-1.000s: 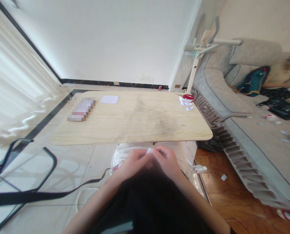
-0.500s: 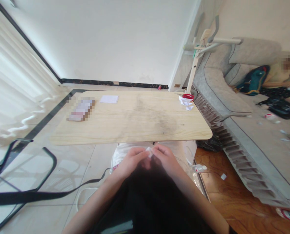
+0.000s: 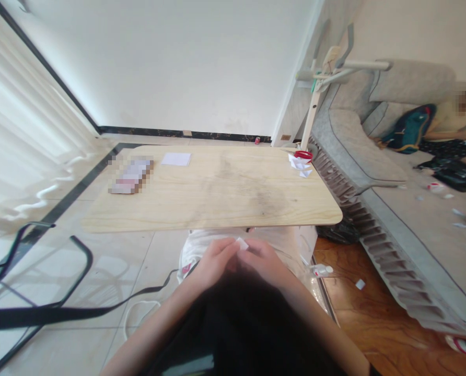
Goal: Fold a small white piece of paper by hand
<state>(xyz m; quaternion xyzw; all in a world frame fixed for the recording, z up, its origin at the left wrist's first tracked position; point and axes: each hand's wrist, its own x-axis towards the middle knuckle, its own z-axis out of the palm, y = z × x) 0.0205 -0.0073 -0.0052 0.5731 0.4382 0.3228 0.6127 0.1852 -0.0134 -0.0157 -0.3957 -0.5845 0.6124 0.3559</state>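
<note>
A small piece of white paper (image 3: 242, 243) is pinched between my two hands, low in front of my body and just short of the table's near edge. My left hand (image 3: 218, 256) grips it from the left with thumb and fingers. From the right, my right hand (image 3: 263, 256) closes on it as well, fingers curled. Most of the paper is covered by the fingers, so its folds cannot be made out. Beyond the hands stands the light wooden table (image 3: 170, 203).
White paper sheets (image 3: 176, 159) lie at the table's back left, beside a blurred-out stack (image 3: 131, 176). Folded paper pieces (image 3: 300, 165) and red-handled scissors (image 3: 303, 155) rest at its back right. A person sits on the grey sofa (image 3: 389, 224). A white bottle (image 3: 321, 270) is at right.
The fingers of my right hand have shifted on the paper, the thumb coming lower. The paper's visible corner is turned slightly. Things on the table have not moved.
</note>
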